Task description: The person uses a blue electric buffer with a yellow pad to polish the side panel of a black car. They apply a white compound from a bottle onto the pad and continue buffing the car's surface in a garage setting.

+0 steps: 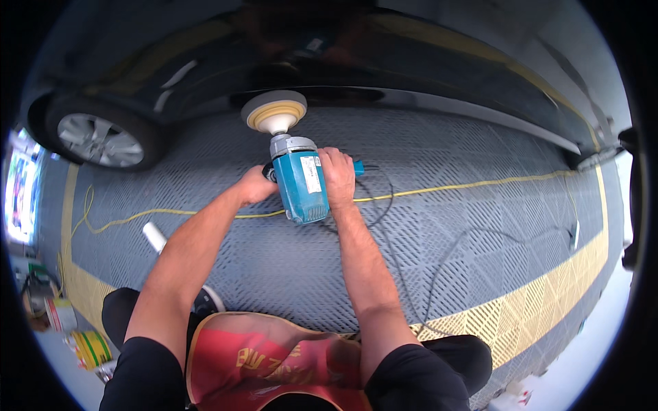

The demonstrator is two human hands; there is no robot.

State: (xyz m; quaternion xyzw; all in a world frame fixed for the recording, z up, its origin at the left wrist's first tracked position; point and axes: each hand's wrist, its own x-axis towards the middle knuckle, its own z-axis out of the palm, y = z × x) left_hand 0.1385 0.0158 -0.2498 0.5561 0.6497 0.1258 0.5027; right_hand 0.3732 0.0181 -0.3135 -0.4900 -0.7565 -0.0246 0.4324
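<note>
Both my hands hold a teal electric car polisher [303, 180] in front of me. My left hand [258, 185] grips its black side handle, and my right hand [337, 174] is wrapped around the handle on the other side. A round polishing pad [275, 109] with a pale backing is mounted at the polisher's far end. The pad is at the lower side of a glossy black car [318, 67]; whether they touch, I cannot tell. My fingertips are partly hidden behind the tool.
A car wheel [100, 141] stands at the left. A yellow cord [442, 189] and a dark power cable [437, 267] cross the grated floor tiles. A white cylinder [154, 237] lies by my left forearm. Cans, one a yellow-green tin [90, 349], stand at the lower left.
</note>
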